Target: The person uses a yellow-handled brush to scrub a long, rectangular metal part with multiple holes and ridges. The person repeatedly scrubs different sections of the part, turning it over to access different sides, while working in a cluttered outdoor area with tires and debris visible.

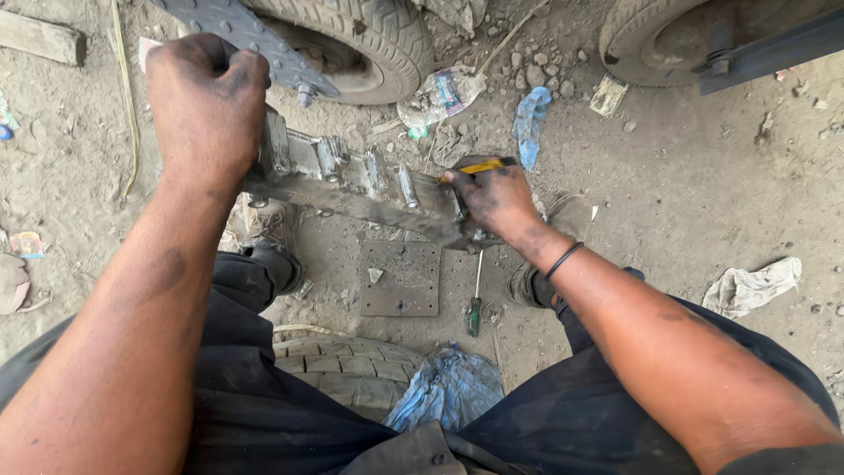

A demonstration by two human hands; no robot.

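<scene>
A long grey metal bracket (352, 180) with bolts and ribs is held across the middle, above my knees. My left hand (207, 101), smeared with grease, is closed over its left end. At the bracket's right end, my right hand (497, 198) grips a yellow-handled tool (482, 165) against the metal; a black band circles that wrist. Below the bracket lie a flat square metal plate (400, 279) and a green-handled screwdriver (476, 295) on the dirt.
I sit on a worn tyre (347, 369) with a blue rag (448, 387) on it. Two vehicle wheels (369, 44) stand ahead, one at the upper right (651, 35). Scattered around are litter, stones, a blue cloth (530, 123) and a white rag (752, 286).
</scene>
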